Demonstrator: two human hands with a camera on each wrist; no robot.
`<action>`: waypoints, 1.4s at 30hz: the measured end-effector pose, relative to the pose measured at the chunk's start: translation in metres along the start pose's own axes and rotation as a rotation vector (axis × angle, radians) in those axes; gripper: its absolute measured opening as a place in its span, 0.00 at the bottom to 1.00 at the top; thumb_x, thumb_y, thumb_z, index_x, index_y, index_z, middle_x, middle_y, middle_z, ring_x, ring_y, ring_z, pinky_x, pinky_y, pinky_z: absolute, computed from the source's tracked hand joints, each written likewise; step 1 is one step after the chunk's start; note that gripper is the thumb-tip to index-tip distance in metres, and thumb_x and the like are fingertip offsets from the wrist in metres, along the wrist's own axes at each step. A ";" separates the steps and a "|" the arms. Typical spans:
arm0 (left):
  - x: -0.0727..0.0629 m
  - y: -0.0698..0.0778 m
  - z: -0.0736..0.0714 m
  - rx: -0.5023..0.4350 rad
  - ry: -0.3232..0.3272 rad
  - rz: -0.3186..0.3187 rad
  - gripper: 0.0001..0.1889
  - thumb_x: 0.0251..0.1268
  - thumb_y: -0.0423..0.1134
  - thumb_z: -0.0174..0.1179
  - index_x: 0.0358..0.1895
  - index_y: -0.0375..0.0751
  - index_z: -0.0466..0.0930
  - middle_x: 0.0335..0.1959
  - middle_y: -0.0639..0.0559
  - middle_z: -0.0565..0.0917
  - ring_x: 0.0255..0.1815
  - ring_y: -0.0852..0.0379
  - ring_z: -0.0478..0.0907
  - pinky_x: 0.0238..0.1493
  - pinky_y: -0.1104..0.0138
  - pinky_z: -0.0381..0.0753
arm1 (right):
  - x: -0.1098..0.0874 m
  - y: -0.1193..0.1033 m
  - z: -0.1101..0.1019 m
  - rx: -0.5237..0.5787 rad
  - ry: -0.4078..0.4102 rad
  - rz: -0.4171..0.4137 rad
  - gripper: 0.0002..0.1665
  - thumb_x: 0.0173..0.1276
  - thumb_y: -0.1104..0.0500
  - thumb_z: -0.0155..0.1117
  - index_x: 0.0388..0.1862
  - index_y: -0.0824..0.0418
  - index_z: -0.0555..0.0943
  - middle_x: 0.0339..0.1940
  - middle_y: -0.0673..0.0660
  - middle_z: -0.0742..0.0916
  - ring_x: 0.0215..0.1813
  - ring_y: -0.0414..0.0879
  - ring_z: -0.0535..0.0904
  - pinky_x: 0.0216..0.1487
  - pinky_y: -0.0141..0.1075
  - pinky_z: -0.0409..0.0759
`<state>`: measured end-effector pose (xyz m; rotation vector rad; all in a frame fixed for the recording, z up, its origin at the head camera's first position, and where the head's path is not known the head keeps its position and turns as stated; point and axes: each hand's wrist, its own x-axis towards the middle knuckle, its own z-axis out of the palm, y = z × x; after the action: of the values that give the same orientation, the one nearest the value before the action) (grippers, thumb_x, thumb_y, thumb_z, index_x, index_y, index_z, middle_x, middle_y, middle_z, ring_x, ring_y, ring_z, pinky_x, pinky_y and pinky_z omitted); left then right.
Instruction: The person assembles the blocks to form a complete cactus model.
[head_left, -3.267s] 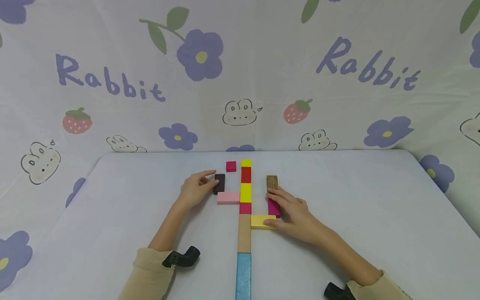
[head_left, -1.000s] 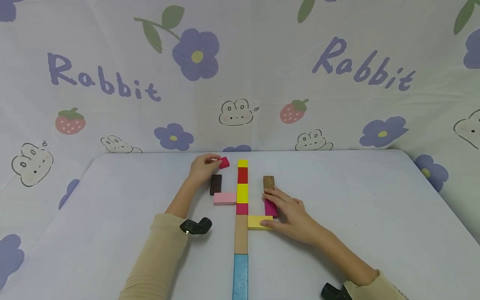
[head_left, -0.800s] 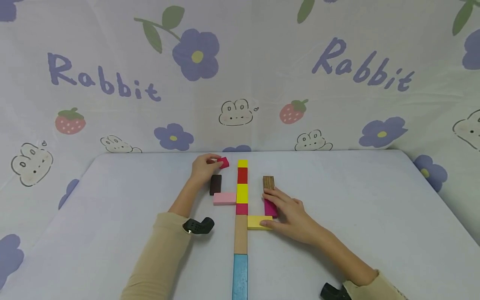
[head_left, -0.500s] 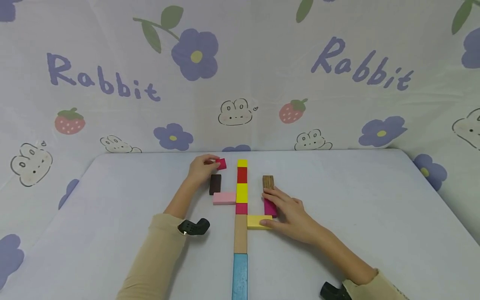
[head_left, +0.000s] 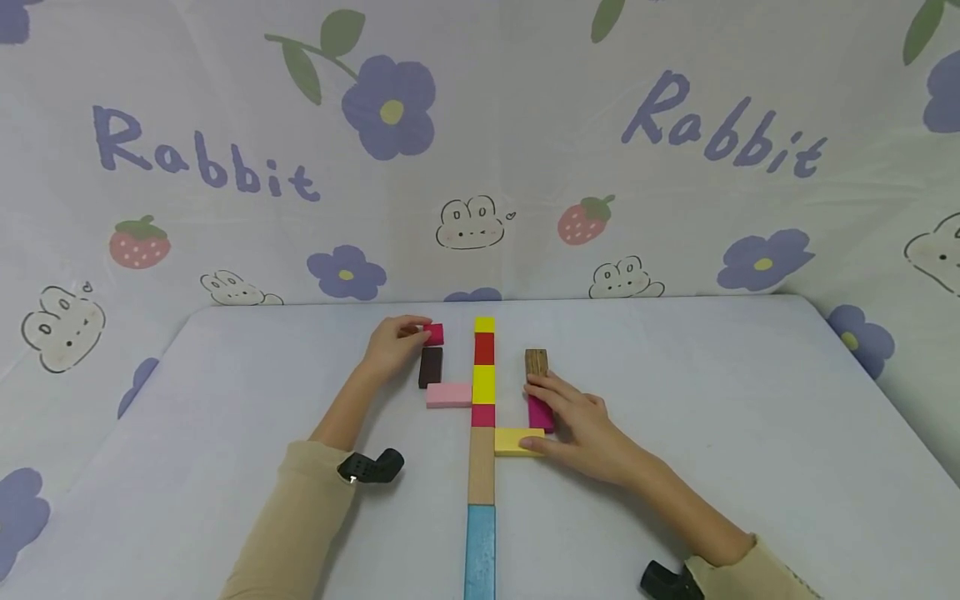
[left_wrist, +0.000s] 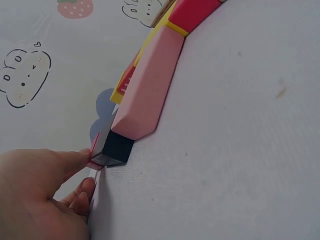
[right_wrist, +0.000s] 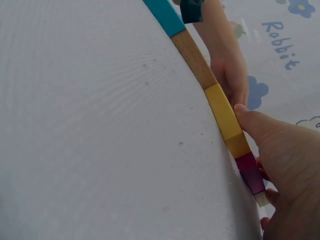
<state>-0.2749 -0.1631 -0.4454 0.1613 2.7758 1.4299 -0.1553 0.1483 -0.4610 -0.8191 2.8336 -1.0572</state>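
Observation:
My left hand (head_left: 393,347) pinches a small crimson block (head_left: 433,334) between thumb and fingers at the far end of a dark brown block (head_left: 431,367). Below the brown block, a pink block (head_left: 449,395) juts left from the central row. On the other side, my right hand (head_left: 588,429) rests with its thumb on a pale yellow block (head_left: 508,442) and its relaxed fingers across a magenta block (head_left: 538,414) and the near end of a wood-grained block (head_left: 536,363). In the right wrist view the thumb touches the yellow block's edge; the other fingers are partly hidden.
A straight row runs away from me: a blue block (head_left: 481,550), a tan block (head_left: 482,467), a crimson block (head_left: 483,415), a yellow block (head_left: 483,384), a red block (head_left: 484,348) and a small yellow block (head_left: 485,325). They lie on a white-covered table (head_left: 720,375) before a printed cloth.
My left hand has left the brown block, taken the small crimson block, and brought it left and nearer to the brown block's far end. The right hand stays put.

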 end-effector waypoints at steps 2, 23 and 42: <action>-0.001 0.000 0.000 0.001 -0.004 0.011 0.18 0.79 0.33 0.57 0.64 0.28 0.80 0.59 0.28 0.80 0.63 0.33 0.77 0.69 0.45 0.75 | 0.000 0.000 -0.001 0.002 -0.001 0.001 0.43 0.68 0.48 0.76 0.77 0.62 0.74 0.81 0.63 0.72 0.84 0.66 0.58 0.71 0.71 0.61; -0.010 -0.001 -0.001 -0.018 -0.024 0.041 0.17 0.80 0.32 0.57 0.64 0.28 0.81 0.60 0.27 0.77 0.63 0.32 0.75 0.70 0.44 0.75 | 0.001 0.002 0.000 -0.007 -0.001 0.008 0.43 0.67 0.48 0.76 0.77 0.62 0.74 0.81 0.62 0.72 0.84 0.65 0.58 0.70 0.71 0.62; -0.012 -0.006 0.001 -0.009 -0.024 0.062 0.17 0.79 0.32 0.57 0.64 0.28 0.81 0.61 0.28 0.76 0.65 0.33 0.74 0.70 0.44 0.74 | 0.001 0.000 -0.001 -0.001 -0.011 0.001 0.43 0.68 0.49 0.76 0.77 0.63 0.73 0.81 0.63 0.72 0.83 0.65 0.61 0.70 0.71 0.63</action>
<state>-0.2638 -0.1670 -0.4508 0.2647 2.7687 1.4437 -0.1561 0.1488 -0.4606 -0.8209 2.8254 -1.0477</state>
